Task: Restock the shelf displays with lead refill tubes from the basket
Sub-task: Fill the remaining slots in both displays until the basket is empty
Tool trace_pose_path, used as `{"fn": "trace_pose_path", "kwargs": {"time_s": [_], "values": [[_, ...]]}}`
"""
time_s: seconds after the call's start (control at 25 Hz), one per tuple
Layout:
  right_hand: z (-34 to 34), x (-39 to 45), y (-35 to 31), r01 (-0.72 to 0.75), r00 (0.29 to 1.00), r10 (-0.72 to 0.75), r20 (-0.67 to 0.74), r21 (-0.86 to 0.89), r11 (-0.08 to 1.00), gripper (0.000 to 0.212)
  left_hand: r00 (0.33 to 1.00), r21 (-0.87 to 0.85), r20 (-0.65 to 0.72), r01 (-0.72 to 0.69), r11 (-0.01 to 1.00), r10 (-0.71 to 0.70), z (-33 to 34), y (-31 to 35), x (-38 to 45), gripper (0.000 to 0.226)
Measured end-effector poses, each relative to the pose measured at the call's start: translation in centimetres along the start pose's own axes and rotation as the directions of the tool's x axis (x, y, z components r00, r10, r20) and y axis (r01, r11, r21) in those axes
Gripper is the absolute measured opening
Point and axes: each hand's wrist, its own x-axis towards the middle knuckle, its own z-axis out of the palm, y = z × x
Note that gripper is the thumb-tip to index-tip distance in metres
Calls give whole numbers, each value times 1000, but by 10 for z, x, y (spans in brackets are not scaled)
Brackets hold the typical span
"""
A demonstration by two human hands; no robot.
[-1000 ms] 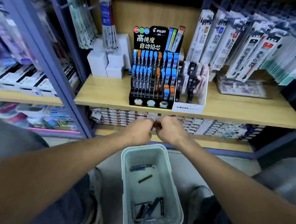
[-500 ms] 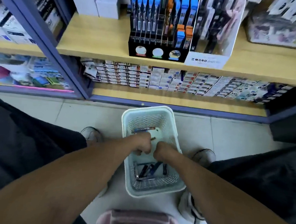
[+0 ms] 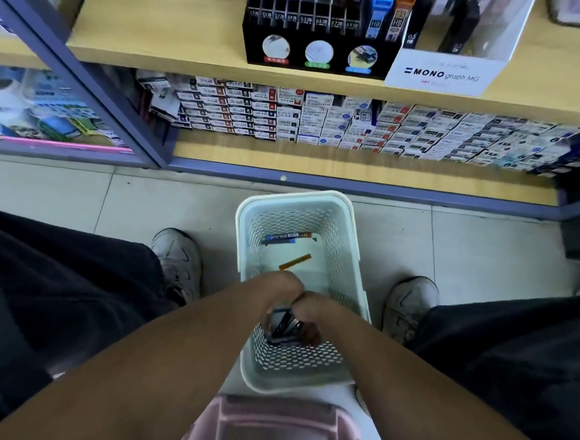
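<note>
Lead refill tubes (image 3: 283,326), dark and bunched together, lie at the near end of the pale green perforated basket (image 3: 356,259), right under the two hands. Left hand (image 3: 285,285) and right hand (image 3: 310,305) meet knuckle to knuckle inside the basket, both turned fingers-down into it. The fingers are hidden behind the backs of the hands and blurred, so whether either hand is gripping the tubes or only touching them cannot be told; the right one seems closest to the bundle.

Further along the basket floor, apart from the hands, lie a blue-capped tube (image 3: 285,238) near the far wall and an orange tube (image 3: 295,262) lying at a slant between it and the hands.

The basket stands on a tiled floor (image 3: 77,198) between two white shoes (image 3: 177,263), with dark trouser legs (image 3: 53,289) at either side. A pink container (image 3: 277,428) sits just beside the near rim of the basket, at the bottom edge of the view.

Beyond the basket, the low shelf (image 3: 320,161) carries rows of small stacked boxes (image 3: 289,116). On the wooden shelf (image 3: 157,32) above stands a black display rack (image 3: 314,46) with tubes upright in its slots, and touching its right side a white display box (image 3: 443,74) printed MONO graph MG, holding dark tubes.
</note>
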Motion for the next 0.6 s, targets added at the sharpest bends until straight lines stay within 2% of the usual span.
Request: {"fn": "trace_pose_path", "kwargs": {"time_s": [0.08,0.12,0.2,0.28,0.36,0.44,0.52,0.6], "values": [[3,1,0,0,999,-8,54,161,987,22,999,-21,-36,23,1000,-24,2,4,-1,21],[2,3,-2,29,999,-35,26,200,979,20,998,-48,-64,8,999,-11,3,7,0,23],[-7,13,-5,96,988,-71,-136,184,978,20,994,-71,-110,-33,997,25,1,16,2,31],[-17,11,-7,164,962,-143,-233,77,983,23,986,-44,-165,-43,998,35,-5,21,4,28],[-18,11,-1,234,932,-295,-211,-271,934,20,977,-24,-205,-65,998,58,-8,22,6,28],[-5,14,11,230,925,-365,-102,-614,755,8,973,0,-221,-66,998,65,-6,21,6,34],[10,29,21,202,907,-420,-38,-835,511,36,971,-24,-237,-38,999,31,-3,17,10,37],[19,36,20,185,879,-476,1,-922,340,46,972,-85,-237,-20,996,-1,-2,14,15,38]]}}
